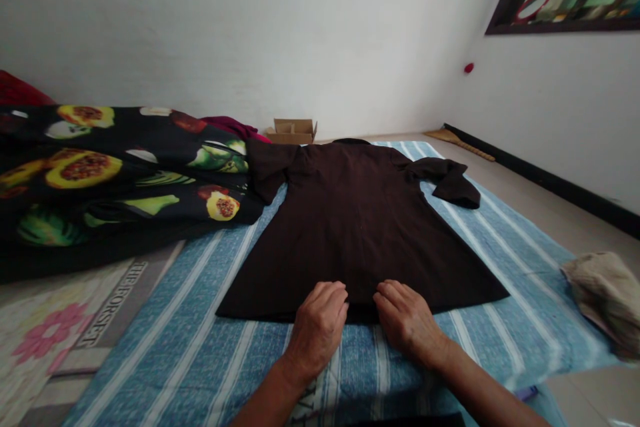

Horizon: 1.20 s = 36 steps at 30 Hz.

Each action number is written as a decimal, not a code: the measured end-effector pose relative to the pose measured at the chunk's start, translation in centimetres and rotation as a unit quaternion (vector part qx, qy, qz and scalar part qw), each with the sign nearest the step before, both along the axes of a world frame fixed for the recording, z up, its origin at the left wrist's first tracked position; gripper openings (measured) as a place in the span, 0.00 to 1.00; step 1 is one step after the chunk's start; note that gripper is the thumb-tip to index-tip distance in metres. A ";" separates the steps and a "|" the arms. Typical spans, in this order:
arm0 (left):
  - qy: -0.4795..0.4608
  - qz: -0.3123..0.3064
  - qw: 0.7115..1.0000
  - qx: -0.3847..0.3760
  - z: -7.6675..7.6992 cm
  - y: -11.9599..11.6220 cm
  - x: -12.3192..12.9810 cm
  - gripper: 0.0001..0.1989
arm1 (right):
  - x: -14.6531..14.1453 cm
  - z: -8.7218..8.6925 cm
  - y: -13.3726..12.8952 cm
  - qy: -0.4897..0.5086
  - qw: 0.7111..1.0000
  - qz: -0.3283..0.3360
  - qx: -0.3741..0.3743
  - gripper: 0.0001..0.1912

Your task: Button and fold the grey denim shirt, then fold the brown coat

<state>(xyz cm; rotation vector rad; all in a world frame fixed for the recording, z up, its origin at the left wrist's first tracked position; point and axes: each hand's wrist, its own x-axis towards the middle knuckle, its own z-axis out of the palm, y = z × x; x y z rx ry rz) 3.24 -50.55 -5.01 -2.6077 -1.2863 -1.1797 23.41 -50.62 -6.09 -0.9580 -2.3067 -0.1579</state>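
A dark brown short-sleeved dress or long top (360, 227) lies spread flat, its wide hem toward me and its neckline at the far end. My left hand (320, 323) is closed on the hem near its middle, fingers curled over the edge. A short way to the right, my right hand (405, 317) grips the same hem with bent fingers. Between the two hands a bit of the hem edge shows. The right sleeve (445, 180) is bent and creased; the left one runs against a fruit-print cloth.
A blue striped cloth (195, 340) lies under the garment. Black fruit-print fabric (125, 173) is heaped at the left, above a flowered mat (55, 333). A cardboard box (293, 131) stands by the back wall. Beige bunched cloth (605, 293) sits at the right edge.
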 end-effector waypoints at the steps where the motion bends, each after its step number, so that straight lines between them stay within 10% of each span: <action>1: 0.004 -0.001 1.000 -0.002 0.0 0.0 0.0 0.08 | 0.0 0.0 0.0 0.000 1.000 0.001 0.000 0.13; 36: 0.066 -0.014 0.998 -0.006 0.2 -0.9 -0.4 0.10 | 0.2 -0.7 -0.8 0.000 1.000 -0.008 0.017 0.15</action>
